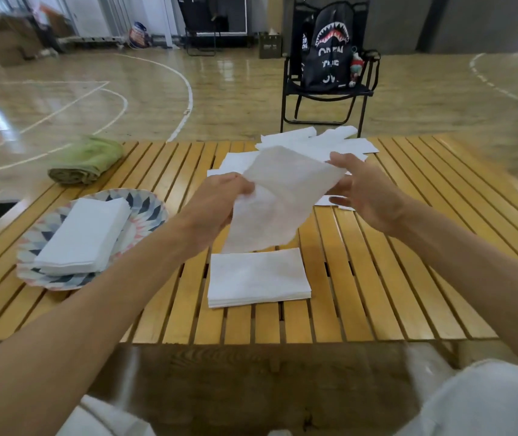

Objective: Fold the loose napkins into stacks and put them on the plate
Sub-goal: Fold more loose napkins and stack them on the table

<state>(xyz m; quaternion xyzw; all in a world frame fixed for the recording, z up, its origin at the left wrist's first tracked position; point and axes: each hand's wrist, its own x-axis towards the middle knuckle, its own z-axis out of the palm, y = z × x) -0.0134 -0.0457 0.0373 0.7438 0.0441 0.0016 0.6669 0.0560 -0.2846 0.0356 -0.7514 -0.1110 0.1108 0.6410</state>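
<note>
Both hands are up over the middle of the slatted wooden counter [377, 247], sharing one loose white napkin [283, 196] held in the air. The left hand [220, 199] has its grip closed on the napkin's left edge, fingers curled around it. The right hand [361, 190] pinches the upper right corner with the thumb on top while the remaining fingers spread loosely below. The sheet hangs at a slant, its lower edge dangling just above a neat folded stack [257, 276] lying on the counter at centre frame. At the left of the frame sits the patterned plate [154, 209], and it carries a folded napkin stack [85, 236] lying diagonally across it. Behind the hands, toward the counter's far edge, a scatter of unfolded napkins [308, 143] lies spread out. A rolled green cloth [88, 162] rests at the counter's upper left corner. Beyond, a black folding chair [323, 99] holds a shark-mouth backpack [330, 48].
</note>
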